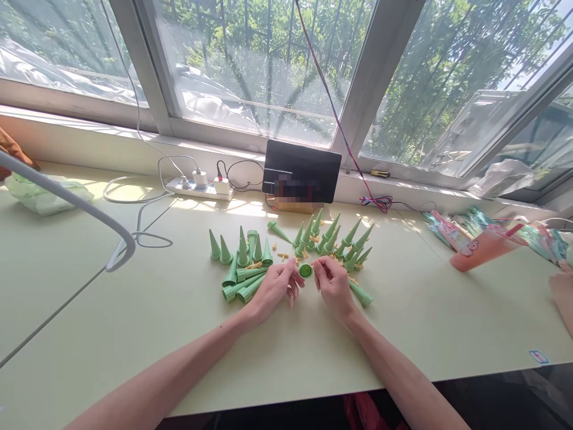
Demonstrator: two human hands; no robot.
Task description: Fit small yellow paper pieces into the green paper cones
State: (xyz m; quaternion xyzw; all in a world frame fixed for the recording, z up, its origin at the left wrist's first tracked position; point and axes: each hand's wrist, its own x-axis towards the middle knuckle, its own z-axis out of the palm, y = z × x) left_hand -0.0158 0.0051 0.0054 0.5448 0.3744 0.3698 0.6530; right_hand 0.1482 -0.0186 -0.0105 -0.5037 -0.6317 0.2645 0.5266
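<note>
Left, far side of the pale yellow-green counter [147, 322]: white plastic power strip [210, 190], plugs in. Right of it and nearer, green tapered plastic cones [230, 270], some upright, some lying. Left hand [280, 280]: fingers curled, thumb and index closed on a round hollow green plastic piece [305, 271], open end facing us, between the hands. Small yellow plastic bits [282, 256] just beyond. Right hand [332, 283]: fingertips drawn together by its rim; can't tell if they grip anything. More cones [330, 239] beyond, mostly upright. Pinkish-red cup [481, 248] further right.
</note>
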